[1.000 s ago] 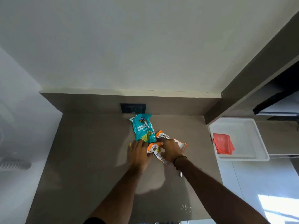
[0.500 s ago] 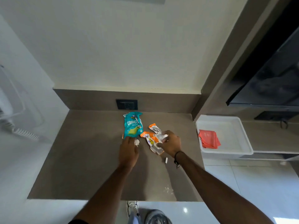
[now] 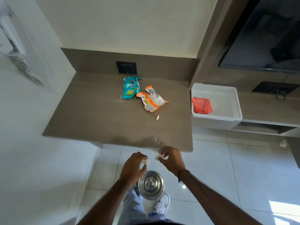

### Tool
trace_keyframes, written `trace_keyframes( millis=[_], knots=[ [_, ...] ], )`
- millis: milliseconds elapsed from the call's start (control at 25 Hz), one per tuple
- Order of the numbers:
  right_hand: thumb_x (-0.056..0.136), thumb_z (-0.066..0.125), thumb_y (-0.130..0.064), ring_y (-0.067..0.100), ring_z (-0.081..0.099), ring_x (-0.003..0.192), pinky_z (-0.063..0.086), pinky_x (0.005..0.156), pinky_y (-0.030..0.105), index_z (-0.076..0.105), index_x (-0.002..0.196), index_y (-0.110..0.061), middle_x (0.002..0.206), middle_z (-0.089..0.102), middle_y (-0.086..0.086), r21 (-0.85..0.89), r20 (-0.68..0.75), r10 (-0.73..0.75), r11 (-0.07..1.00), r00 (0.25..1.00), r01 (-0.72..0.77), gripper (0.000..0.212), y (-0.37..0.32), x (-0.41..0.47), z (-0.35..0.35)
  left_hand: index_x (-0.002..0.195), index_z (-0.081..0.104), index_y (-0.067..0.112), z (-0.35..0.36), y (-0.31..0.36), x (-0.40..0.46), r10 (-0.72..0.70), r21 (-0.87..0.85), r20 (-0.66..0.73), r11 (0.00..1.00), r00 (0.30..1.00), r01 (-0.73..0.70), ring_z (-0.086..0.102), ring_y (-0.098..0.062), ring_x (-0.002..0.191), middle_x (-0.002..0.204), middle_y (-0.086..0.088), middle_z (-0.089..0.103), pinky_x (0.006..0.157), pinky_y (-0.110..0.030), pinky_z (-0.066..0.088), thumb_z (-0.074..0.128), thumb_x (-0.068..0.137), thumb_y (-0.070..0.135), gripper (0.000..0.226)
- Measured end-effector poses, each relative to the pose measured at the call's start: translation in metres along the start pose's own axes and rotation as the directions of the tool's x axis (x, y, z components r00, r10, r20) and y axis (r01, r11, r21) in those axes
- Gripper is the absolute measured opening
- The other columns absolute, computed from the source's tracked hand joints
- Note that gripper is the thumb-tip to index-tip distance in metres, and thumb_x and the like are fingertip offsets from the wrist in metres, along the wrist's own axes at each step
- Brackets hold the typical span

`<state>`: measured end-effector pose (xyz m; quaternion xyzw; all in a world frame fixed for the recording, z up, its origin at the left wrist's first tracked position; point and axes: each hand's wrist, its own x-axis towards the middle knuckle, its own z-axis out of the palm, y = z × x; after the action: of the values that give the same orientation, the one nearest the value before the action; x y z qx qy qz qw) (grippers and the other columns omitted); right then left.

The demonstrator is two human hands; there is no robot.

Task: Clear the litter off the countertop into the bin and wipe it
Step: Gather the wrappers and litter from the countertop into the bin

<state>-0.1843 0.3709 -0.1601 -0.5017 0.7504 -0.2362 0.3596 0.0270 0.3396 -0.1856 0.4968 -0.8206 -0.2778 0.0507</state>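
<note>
The left hand (image 3: 132, 168) pinches a small whitish scrap (image 3: 145, 161) in its grip, fingers curled around it. The right hand (image 3: 172, 158) does the same with another pale scrap (image 3: 159, 157). Both hands hover off the front edge of the bench (image 3: 90, 114), above the floor, with the round steel bin (image 3: 151, 185) just below them, nearer the left hand. The bin appears to be open, with something pale inside.

What could go wrong: the right hand is off to one side of the bin's mouth, so a scrap let go there would likely land on the tiles (image 3: 211, 168) beside the shoe (image 3: 162, 203). The scraps look light and crumbly, so bits may drift or break off as the fingers part.

Most of the litter is not yet cleared. A teal snack packet (image 3: 130, 87) lies near the back of the bench, just beside an orange-and-white wrapper (image 3: 151, 99); whether they touch I cannot tell. A small white stub (image 3: 157, 117) sits apart in front of the wrapper, and a scatter of white crumbs (image 3: 155, 139) lies near the front edge. A tiny piece rests at the teal packet's left corner.

A dark wall socket (image 3: 126, 67) sits on the upstand behind the bench. To the right, a white tray (image 3: 233, 101) holds a folded red cloth (image 3: 202, 105), probably meant for the wiping. A dark screen (image 3: 263, 34) hangs above.
</note>
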Motion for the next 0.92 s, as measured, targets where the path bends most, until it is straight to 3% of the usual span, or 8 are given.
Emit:
trace_keyframes(
  millis=[120,360,560,680,760,920],
  knots=[
    [0.074,0.083,-0.027,0.006,0.067,0.07,0.053,0.064,0.015,0.074,0.092,-0.019,0.085,0.071,-0.008,-0.042,0.043,0.109,0.993,0.993,-0.108,0.021,0.024,-0.029,0.015,0.121,0.065,0.027,0.024,0.0,-0.02,-0.039,0.012,0.12,0.999,0.992,0.038,0.061,-0.009,0.114,0.121,0.01,0.066,0.09,-0.018,0.051,0.066,0.091,0.029,0.03],
    [0.076,0.081,-0.028,0.015,0.069,0.084,0.051,0.075,0.021,0.071,0.103,-0.018,0.096,0.073,-0.002,-0.106,0.118,0.236,0.969,0.965,-0.224,0.031,0.037,-0.045,0.032,0.146,0.048,0.024,0.043,-0.004,-0.038,-0.11,0.12,0.258,0.989,0.96,0.082,0.053,-0.02,0.132,0.146,0.002,0.055,0.11,-0.034,0.044,0.062,0.096,0.033,0.053],
    [0.082,0.069,-0.022,0.015,0.07,0.079,0.054,0.073,0.023,0.074,0.091,-0.019,0.088,0.077,-0.004,-0.119,0.076,0.18,0.978,0.981,-0.17,0.011,0.019,-0.033,0.018,0.138,0.057,0.017,0.013,-0.007,-0.026,-0.132,0.06,0.092,0.99,0.987,0.126,0.058,-0.019,0.127,0.138,0.0,0.062,0.105,-0.034,0.05,0.059,0.099,0.025,0.04],
    [0.079,0.063,-0.014,0.012,0.064,0.066,0.048,0.058,0.018,0.072,0.077,-0.019,0.072,0.072,-0.008,-0.109,0.025,0.068,0.992,0.997,-0.065,0.011,-0.007,-0.013,0.005,0.131,0.063,0.014,-0.018,-0.006,-0.007,-0.118,0.042,-0.036,0.992,0.992,0.12,0.061,-0.019,0.122,0.131,-0.001,0.066,0.102,-0.034,0.053,0.058,0.099,0.021,0.033],
    [0.078,0.059,-0.011,0.014,0.061,0.062,0.047,0.054,0.022,0.068,0.071,-0.018,0.063,0.065,-0.007,-0.091,-0.017,-0.024,0.996,1.0,0.022,0.014,-0.029,0.005,-0.002,0.125,0.066,0.012,-0.038,-0.005,0.011,-0.087,0.041,-0.132,0.995,0.987,0.093,0.064,-0.02,0.117,0.125,-0.003,0.068,0.098,-0.033,0.056,0.059,0.097,0.017,0.029],
    [0.077,0.054,-0.015,0.024,0.065,0.075,0.05,0.062,0.031,0.066,0.077,-0.016,0.076,0.071,0.0,-0.076,-0.12,-0.091,0.994,0.989,0.082,0.012,-0.077,0.068,-0.021,0.115,0.071,0.006,-0.084,-0.013,0.069,-0.035,0.039,-0.242,0.998,0.97,0.046,0.067,-0.028,0.108,0.114,-0.01,0.071,0.091,-0.037,0.057,0.063,0.09,0.007,0.026]
  ],
)
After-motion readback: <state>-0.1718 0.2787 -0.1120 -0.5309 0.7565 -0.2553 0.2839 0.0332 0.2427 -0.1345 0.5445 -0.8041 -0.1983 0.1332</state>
